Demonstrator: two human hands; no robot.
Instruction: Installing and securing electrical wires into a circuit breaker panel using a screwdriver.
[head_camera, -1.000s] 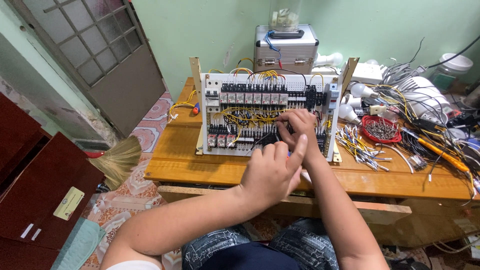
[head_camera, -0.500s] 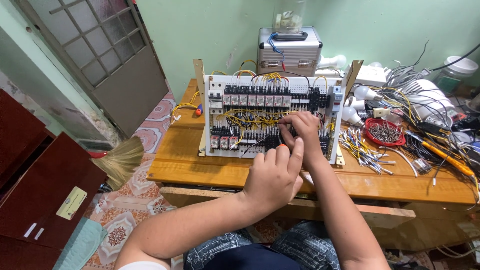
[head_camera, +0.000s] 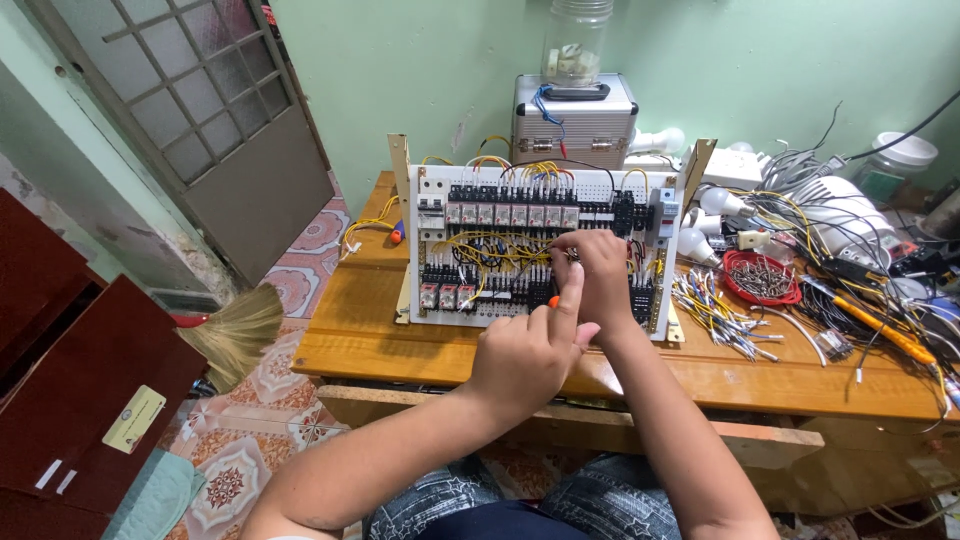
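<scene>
A white wiring panel (head_camera: 432, 290) with rows of black relays and breakers and looped yellow wires (head_camera: 490, 250) stands tilted on the wooden table (head_camera: 400, 350). My right hand (head_camera: 603, 280) rests against the panel's middle, its fingertips pinched on a yellow wire end beside the lower relay row. My left hand (head_camera: 528, 355) hovers just below it, closed around a small screwdriver whose orange handle (head_camera: 553, 301) peeks out. Its index finger is stretched up toward the panel. The screwdriver's tip is hidden behind my fingers.
A metal case (head_camera: 575, 125) with a clear jar (head_camera: 575, 40) on top stands behind the panel. To the right lie cut wire bundles (head_camera: 715, 310), a red bowl of screws (head_camera: 762, 277), white bulbs (head_camera: 715, 203) and tangled cables (head_camera: 850, 260). A broom (head_camera: 235, 335) and dark red cabinet (head_camera: 70, 390) are left.
Both hands have stayed at the panel's middle. My right hand has shifted slightly up and left along the wires, and my left hand has closed in below it with the index finger raised.
</scene>
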